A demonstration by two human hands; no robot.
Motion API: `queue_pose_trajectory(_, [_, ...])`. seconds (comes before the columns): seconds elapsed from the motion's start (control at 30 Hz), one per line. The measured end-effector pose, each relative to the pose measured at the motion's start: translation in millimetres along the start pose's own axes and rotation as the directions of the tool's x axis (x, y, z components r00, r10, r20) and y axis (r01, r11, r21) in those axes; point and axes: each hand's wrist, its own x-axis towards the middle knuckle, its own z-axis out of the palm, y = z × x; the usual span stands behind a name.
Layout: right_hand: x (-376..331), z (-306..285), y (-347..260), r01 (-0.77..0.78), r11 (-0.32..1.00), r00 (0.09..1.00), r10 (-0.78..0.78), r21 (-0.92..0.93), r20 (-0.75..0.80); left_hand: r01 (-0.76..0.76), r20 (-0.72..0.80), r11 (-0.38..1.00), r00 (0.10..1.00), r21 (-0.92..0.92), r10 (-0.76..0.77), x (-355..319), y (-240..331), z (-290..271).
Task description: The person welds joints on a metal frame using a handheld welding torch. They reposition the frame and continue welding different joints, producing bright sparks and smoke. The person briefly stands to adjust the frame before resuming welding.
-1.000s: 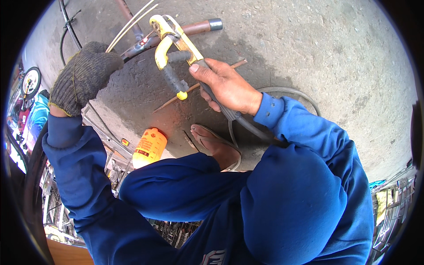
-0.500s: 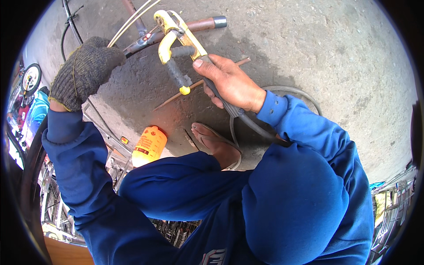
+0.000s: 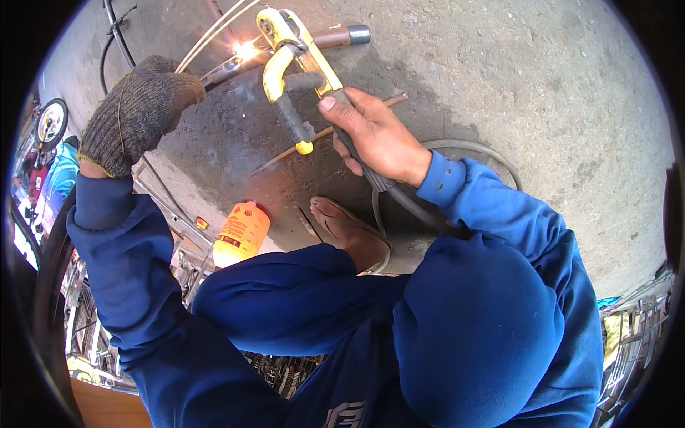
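Note:
My right hand (image 3: 382, 135) is bare and wraps round the dark handle of a yellow welding electrode holder (image 3: 314, 64). Past the holder's head, a bright arc (image 3: 246, 50) glares at the joint of a rusty metal pipe (image 3: 332, 37) lying on the ground, and its glare hides the joint itself. My left hand (image 3: 135, 114), in a grey knit glove, is closed beside the pipe's near end. Two thin pale welding rods (image 3: 214, 32) stick out of the glove. Whether that hand also grips the pipe is hidden.
An orange bottle (image 3: 242, 234) stands by my knee. A thin stick (image 3: 289, 151) lies across the concrete under the holder. The grey welding cable (image 3: 481, 146) loops to the right of my sandalled foot (image 3: 342, 225). Metal frames and a wheel (image 3: 51, 125) are at the left.
A bright arc with thin smoke now shows at the pipe joint, where there was only a small glint. The electrode holder and right hand have shifted slightly right; the left hand is nearly still.

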Motion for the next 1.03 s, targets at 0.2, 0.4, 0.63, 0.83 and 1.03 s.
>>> queue_pose_trajectory(0.2, [1.6,-1.5,3.0,0.003,1.000,1.000,-0.003,0.004,0.030,0.020,0.035,1.000,0.999,-0.014,-0.019,3.3,4.2,-0.8])
queue_pose_trajectory(0.4, [3.7,1.5,3.2,0.012,1.000,0.999,-0.011,-0.006,0.040,0.128,0.118,0.992,0.985,-0.016,-0.125,2.9,10.5,-4.2])
queue_pose_trajectory(0.63, [3.7,1.9,1.9,0.014,0.999,0.998,-0.011,-0.039,0.061,0.276,0.172,0.960,0.949,-0.045,-0.265,3.7,17.9,-6.7])
queue_pose_trajectory(0.83, [2.4,2.6,3.9,0.025,1.000,0.998,-0.024,-0.017,0.056,0.147,0.093,0.988,0.985,-0.044,-0.142,3.0,23.5,-9.0])
queue_pose_trajectory(1.03, [3.2,-0.2,2.6,0.022,0.998,0.999,-0.020,-0.059,0.039,0.197,0.155,0.980,0.968,0.027,-0.199,-0.8,7.7,-0.2])
